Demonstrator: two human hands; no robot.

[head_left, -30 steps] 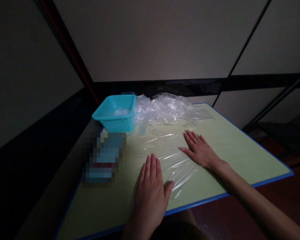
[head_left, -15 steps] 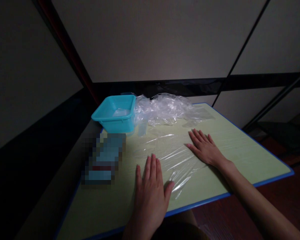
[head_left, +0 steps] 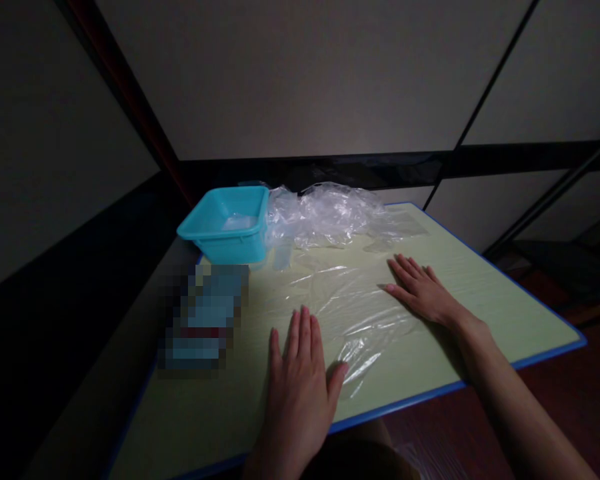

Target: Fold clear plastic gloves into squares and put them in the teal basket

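Note:
A clear plastic bag, thin and wrinkled, is spread over the pale yellow-green tabletop. My left hand lies flat at its near left side, fingers stretched out and pointing away from me. On the far right part of the plastic, my right hand rests palm down with its fingers spread. Neither hand grips anything. The outer edges of the clear sheet are hard to make out against the table.
A turquoise plastic basin stands at the back left with something whitish inside. Beside it, crumpled clear plastic is heaped along the back. A pixelated, bluish object lies at the left edge. Blue trim borders the table.
My right hand has slid a little to the right across the plastic. My left hand has stayed nearly in place. The view has shifted slightly.

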